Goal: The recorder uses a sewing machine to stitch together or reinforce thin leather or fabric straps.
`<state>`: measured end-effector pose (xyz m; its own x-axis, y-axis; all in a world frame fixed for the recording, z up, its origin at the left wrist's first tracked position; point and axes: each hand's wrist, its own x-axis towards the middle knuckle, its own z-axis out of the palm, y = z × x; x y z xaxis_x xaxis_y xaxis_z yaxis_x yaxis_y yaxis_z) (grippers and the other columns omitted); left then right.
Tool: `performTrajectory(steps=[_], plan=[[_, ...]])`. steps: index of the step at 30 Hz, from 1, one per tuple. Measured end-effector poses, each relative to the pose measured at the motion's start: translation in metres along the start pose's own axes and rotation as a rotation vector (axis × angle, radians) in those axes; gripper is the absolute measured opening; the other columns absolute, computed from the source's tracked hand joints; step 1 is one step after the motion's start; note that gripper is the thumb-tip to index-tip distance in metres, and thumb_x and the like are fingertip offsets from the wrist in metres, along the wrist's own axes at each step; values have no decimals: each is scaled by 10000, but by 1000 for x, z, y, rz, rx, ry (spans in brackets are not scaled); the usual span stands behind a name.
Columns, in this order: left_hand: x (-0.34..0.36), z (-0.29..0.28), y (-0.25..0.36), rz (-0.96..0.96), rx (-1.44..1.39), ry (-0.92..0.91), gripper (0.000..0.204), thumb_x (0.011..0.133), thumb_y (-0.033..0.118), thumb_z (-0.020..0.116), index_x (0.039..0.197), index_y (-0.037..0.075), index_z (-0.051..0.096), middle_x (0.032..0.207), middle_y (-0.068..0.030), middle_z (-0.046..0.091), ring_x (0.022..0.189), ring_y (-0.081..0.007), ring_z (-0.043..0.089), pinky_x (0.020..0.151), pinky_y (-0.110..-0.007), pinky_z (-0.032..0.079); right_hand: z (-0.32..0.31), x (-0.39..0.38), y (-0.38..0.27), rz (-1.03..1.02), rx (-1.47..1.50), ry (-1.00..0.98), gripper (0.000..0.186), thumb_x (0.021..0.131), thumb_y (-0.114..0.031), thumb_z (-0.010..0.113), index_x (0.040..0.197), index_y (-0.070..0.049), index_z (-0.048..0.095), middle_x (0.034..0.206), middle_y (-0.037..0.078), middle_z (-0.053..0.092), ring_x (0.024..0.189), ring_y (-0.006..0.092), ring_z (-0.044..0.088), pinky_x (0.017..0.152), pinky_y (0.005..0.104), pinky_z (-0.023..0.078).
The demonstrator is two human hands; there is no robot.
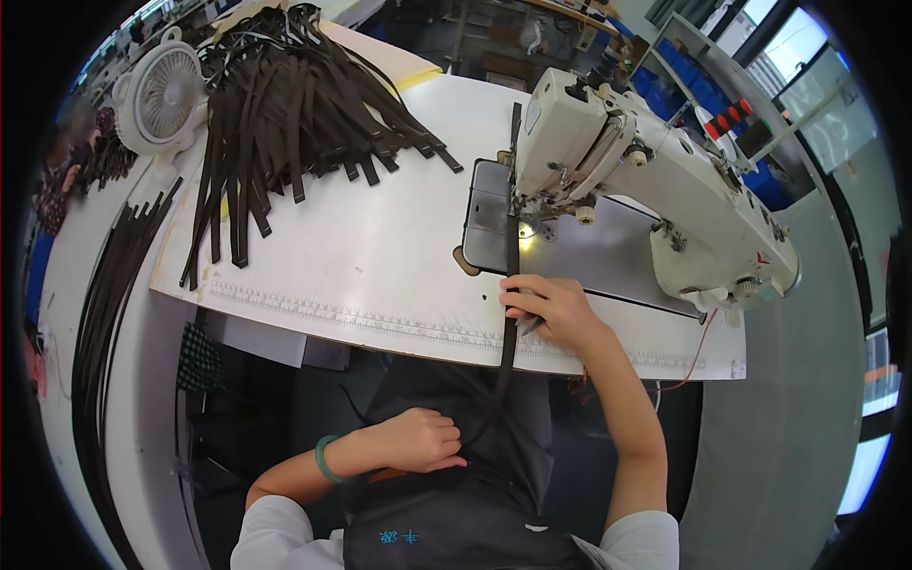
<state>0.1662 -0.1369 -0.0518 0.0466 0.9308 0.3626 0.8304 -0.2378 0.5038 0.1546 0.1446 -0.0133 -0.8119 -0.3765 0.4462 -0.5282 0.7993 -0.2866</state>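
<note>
A long dark brown strap point(513, 252) runs straight from under the sewing machine point(579, 142) toward me, over the table's front edge and down to my lap. My right hand point(556, 309) pinches it just in front of the machine's metal plate point(487, 214). A small greyish tool, its kind unclear, shows under that hand's fingers. Over my dark apron point(446, 518), my left hand point(418, 441) is closed with its fingers curled, near the strap's hanging part. Whatever it may hold is hidden. The machine's lamp lights the spot beside the strap.
A heap of dark straps point(294, 104) covers the table's back left. More long straps point(109, 313) lie along the left side surface, near a white fan point(163, 95). A printed ruler point(361, 312) follows the table's front edge. A red thread spool point(730, 119) stands behind the machine.
</note>
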Motion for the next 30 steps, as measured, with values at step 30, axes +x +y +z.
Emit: performTrajectory(steps=[30], plan=[[-90,-157,-73,-870,907,968,227,643,48,709,858,39,637,873,-72,586,848,-270,540,704,-339,465,-5,12,-14,9,-19,65,193,661,-72,721,831,-109,638,909,15,631,643,197,612,545,298,476]])
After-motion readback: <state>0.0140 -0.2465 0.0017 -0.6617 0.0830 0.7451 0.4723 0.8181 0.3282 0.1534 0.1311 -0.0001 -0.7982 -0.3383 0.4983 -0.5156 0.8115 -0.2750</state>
